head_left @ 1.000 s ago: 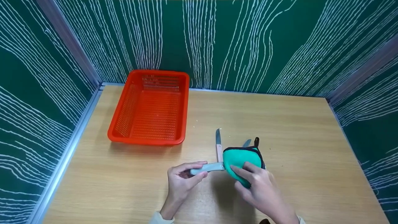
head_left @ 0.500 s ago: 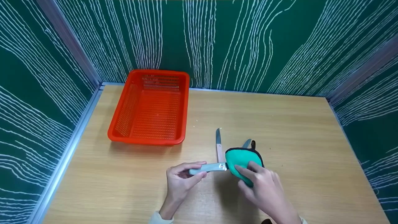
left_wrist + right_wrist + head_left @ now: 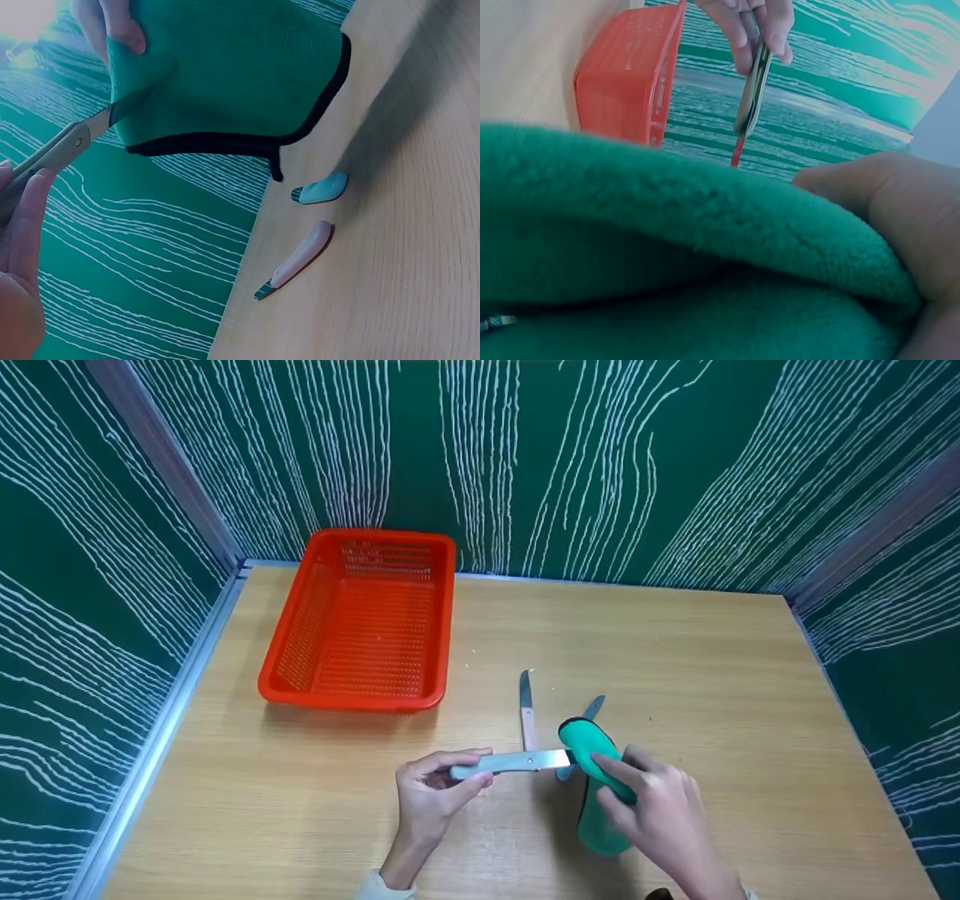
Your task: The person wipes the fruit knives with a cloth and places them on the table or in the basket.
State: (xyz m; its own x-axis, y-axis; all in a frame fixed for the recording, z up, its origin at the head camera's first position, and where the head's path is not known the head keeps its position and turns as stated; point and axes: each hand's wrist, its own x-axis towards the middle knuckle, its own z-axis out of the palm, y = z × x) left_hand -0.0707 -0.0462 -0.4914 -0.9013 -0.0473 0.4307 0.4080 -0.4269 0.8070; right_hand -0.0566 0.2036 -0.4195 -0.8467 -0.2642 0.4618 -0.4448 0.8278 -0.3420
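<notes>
My left hand (image 3: 431, 795) grips the pale blue-grey handle of a folding knife (image 3: 495, 765), its blade pointing right. A green cloth (image 3: 600, 750) with black edging is pinched in my right hand (image 3: 664, 810), folded over the blade's outer end. In the left wrist view the blade lies against the cloth (image 3: 225, 75), its tip side dark and the part near the handle bright. Behind the held knife, a pink-handled knife (image 3: 528, 727) lies on the table with its blade out. A blue-handled knife (image 3: 594, 709) lies beside it, partly hidden by the cloth.
A red plastic basket (image 3: 442, 660) stands at the back left of the wooden table (image 3: 697, 682). Small white specks lie on the wood near the knives. Green panels with white wavy lines (image 3: 420, 450) close in the back and both sides.
The right hand has drawn the cloth to the right and slightly down along the blade, baring its part near the handle. The cloth has turned and hangs lower. The left hand has barely shifted.
</notes>
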